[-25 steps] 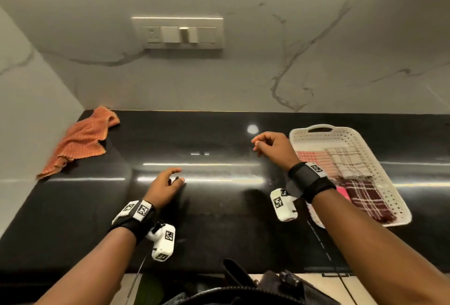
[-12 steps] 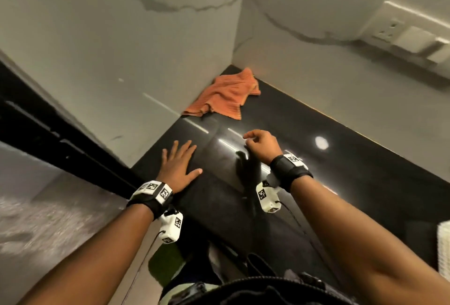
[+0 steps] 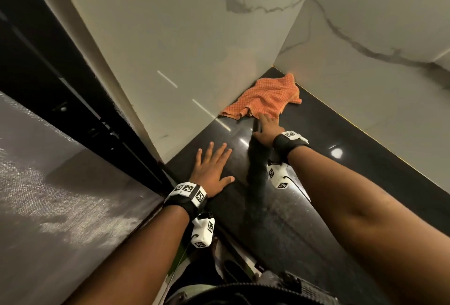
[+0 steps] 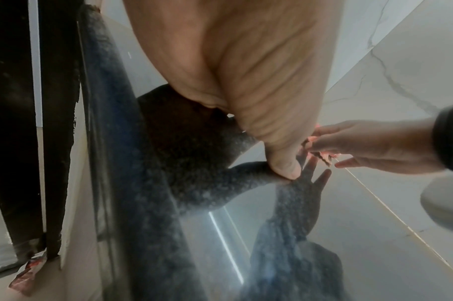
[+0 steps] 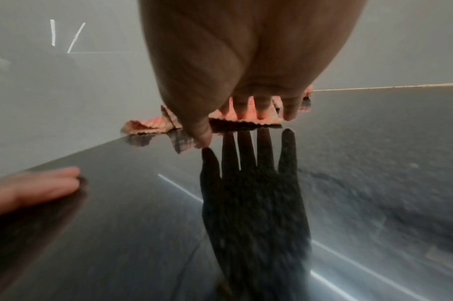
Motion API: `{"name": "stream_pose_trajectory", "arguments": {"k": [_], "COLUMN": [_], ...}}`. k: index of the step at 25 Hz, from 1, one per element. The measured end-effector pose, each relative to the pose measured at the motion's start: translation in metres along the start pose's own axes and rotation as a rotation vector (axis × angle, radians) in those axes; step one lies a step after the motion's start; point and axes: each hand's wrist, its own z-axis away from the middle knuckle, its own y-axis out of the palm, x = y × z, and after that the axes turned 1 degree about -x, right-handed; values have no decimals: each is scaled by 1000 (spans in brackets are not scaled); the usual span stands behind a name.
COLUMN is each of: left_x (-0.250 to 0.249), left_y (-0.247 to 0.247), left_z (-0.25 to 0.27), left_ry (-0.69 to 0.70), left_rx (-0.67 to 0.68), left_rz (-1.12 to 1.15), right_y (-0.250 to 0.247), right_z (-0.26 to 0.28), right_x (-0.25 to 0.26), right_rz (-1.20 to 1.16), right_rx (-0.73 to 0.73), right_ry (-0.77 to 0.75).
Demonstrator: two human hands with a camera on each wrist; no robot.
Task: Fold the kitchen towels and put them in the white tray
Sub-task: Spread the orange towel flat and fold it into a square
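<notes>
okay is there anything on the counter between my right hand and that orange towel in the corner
Nothing visible. The right hand is stretched out, with its fingertips at the near edge of the orange towel, and only bare black counter lies around them. The left hand rests flat on the counter, off to the side.

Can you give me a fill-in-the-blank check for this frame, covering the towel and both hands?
1. The crumpled towel in the counter's far corner is ____ in colour.
2. The hand reaching to the towel's near edge is the ____ hand.
3. The left hand rests flat, fingers spread, on the black ____.
4. The white tray is ____ of every current view.

Missing words: orange; right; countertop; out
</notes>
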Motion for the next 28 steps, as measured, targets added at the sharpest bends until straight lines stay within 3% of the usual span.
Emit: {"name": "stream_pose_trajectory", "arguments": {"k": [6,9,13,16,18,21,25,28], "left_x": [-2,-3,-5,-33,-67,-119,-159,-185], "left_y": [-1,1,0,-1,-1,7,13,22], "left_z": [-1,-1,-2,4,6,5,4,7], "left_ry": [-8,-5,-20,-3,150,420,476,539], "left_rx": [-3,-6,-51,-126,-114,47,124,138], "left_rz": [39,38,59,123,94,-135,-194,-263], "right_y": [47,72,88,102,109,108,106,106], "right_z": [63,112,175,216,236,262,298,328], "right_x": [-34,-56,-86,-112,-129,-161,-230,-279], "right_rz": [105,147,106,-14,-165,-268,-236,-340], "right_rx": [-371,-471,-457,-371,-314,-252,-225,-227], "right_ry": [-37,-90,-88,-52,-33,-19,98,328]}}
